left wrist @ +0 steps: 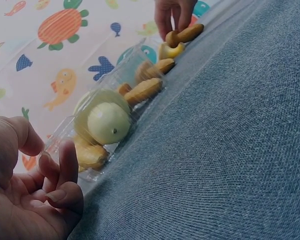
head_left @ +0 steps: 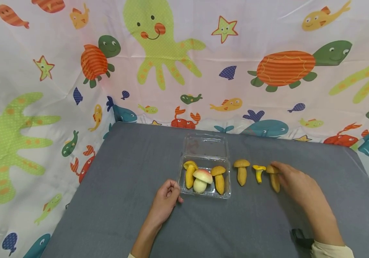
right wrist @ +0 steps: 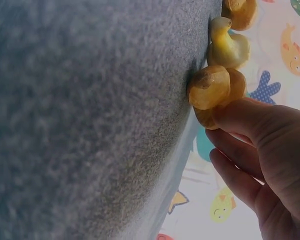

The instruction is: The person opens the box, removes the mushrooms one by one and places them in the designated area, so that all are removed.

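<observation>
Pinching the cap of the rightmost brown mushroom between thumb and fingers, the grip of the right hand sits right of centre in the head frame; the stem points toward the bottom of the frame. Whether that mushroom is lifted or resting, I cannot tell. Just to its left lies a small yellow chanterelle, and next to that another brown mushroom, its cap uppermost in the frame.

Nearer the frame's centre is a clear plastic box, its lid swung back toward the top of the frame. It holds a yellow-brown mushroom at left, a pale, stout bolete with a pinkish-red cap in the middle, and a brown-capped mushroom at right. The left hand, fingers curled, pinches the box's lower left corner. Everything rests around the middle of a grey-covered table; a sea-creature curtain fills the upper frame.
</observation>
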A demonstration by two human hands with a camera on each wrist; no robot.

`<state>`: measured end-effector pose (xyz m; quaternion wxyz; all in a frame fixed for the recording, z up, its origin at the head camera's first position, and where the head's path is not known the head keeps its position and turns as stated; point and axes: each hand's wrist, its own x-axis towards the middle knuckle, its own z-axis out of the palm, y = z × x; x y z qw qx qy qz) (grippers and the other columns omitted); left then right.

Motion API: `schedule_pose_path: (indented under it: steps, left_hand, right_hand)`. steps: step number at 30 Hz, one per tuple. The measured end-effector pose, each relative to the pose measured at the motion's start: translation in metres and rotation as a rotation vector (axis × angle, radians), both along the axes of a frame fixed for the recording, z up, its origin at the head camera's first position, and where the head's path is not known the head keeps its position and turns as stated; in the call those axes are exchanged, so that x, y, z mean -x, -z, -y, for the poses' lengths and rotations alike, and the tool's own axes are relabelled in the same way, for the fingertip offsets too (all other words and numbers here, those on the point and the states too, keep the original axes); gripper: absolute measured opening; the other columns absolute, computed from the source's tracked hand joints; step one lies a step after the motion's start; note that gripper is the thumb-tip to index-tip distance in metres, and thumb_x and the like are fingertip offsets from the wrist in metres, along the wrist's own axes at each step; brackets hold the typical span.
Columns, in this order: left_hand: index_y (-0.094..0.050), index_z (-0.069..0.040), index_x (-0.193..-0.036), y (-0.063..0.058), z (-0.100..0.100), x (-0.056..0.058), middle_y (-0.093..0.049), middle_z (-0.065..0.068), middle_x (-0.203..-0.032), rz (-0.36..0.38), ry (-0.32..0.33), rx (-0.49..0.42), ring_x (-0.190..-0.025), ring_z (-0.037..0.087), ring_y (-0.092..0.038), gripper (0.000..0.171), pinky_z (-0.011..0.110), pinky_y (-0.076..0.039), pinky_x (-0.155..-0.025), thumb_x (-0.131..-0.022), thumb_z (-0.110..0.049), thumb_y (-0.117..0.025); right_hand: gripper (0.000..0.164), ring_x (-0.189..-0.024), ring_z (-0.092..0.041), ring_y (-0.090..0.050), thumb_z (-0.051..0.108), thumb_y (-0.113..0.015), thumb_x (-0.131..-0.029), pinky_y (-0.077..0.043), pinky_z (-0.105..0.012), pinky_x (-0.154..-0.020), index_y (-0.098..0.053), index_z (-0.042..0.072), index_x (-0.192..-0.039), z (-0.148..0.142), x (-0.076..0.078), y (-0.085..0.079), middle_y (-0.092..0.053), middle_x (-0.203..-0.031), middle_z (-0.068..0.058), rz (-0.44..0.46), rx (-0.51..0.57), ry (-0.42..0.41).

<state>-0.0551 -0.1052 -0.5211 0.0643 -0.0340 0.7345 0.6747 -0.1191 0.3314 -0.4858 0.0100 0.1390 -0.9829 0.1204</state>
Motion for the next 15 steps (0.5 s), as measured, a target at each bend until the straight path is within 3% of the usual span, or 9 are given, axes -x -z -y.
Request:
schedule_pose_path:
  steps: [9, 15]
  left_hand:
    - [-0.059, -0.003, -0.103, 0.0, 0.0, 0.0, -0.058, 0.016, -0.076, 0.001, 0.002, -0.007, -0.077, 0.03, -0.07, 0.006, 0.022, -0.046, -0.063, -0.106, -0.008, -0.057]
    - [-0.059, -0.003, -0.102, 0.0, 0.0, 0.001, -0.058, 0.013, -0.074, -0.001, 0.001, -0.007, -0.077, 0.028, -0.07, 0.007, 0.022, -0.045, -0.062, -0.107, -0.008, -0.057]
  right_hand:
    - [0.053, -0.101, -0.047, -0.071, 0.0, -0.072, -0.094, -0.055, -0.065, -0.076, -0.058, 0.012, -0.144, 0.001, -0.006, -0.009, -0.069, -0.131, -0.024, -0.057, 0.016, 0.006]
    - [0.058, -0.073, -0.028, -0.063, -0.002, -0.073, -0.092, -0.054, -0.051, -0.06, -0.056, 0.01, -0.146, 0.006, -0.011, -0.021, -0.068, -0.13, -0.027, -0.101, 0.028, 0.011]
